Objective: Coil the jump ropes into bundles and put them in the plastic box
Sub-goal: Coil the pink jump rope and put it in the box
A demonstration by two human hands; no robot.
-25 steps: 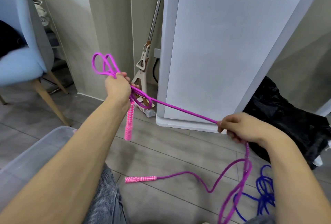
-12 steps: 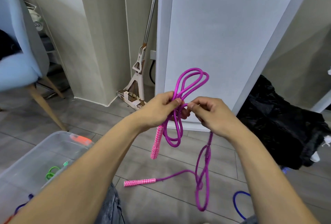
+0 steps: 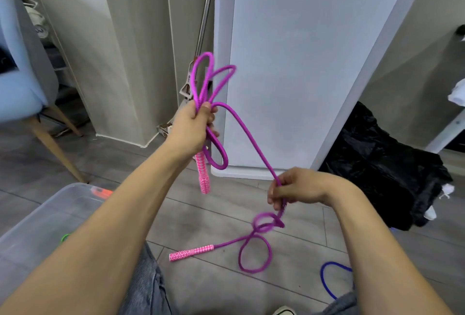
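Note:
My left hand (image 3: 192, 129) grips several loops of the purple jump rope (image 3: 247, 136), raised in front of the white panel. Loops stick up above the fist and one hangs below it. One pink handle (image 3: 203, 175) dangles under that hand. My right hand (image 3: 295, 187), lower and to the right, pinches the free strand of the same rope. Below it the rope falls in loose curls to the floor and ends at the second pink handle (image 3: 192, 252). The clear plastic box (image 3: 50, 214) stands at lower left, with a green rope (image 3: 66, 237) showing inside.
A blue rope (image 3: 327, 279) lies on the floor at lower right. A black bag (image 3: 382, 163) slumps right of the white panel (image 3: 302, 63). A mop (image 3: 198, 45) leans in the corner. A blue chair (image 3: 22, 83) with wooden legs stands at left.
My hands were together at the bundle half a second ago. The right hand has since dropped down and to the right along the strand, and the left hand holds one more loop.

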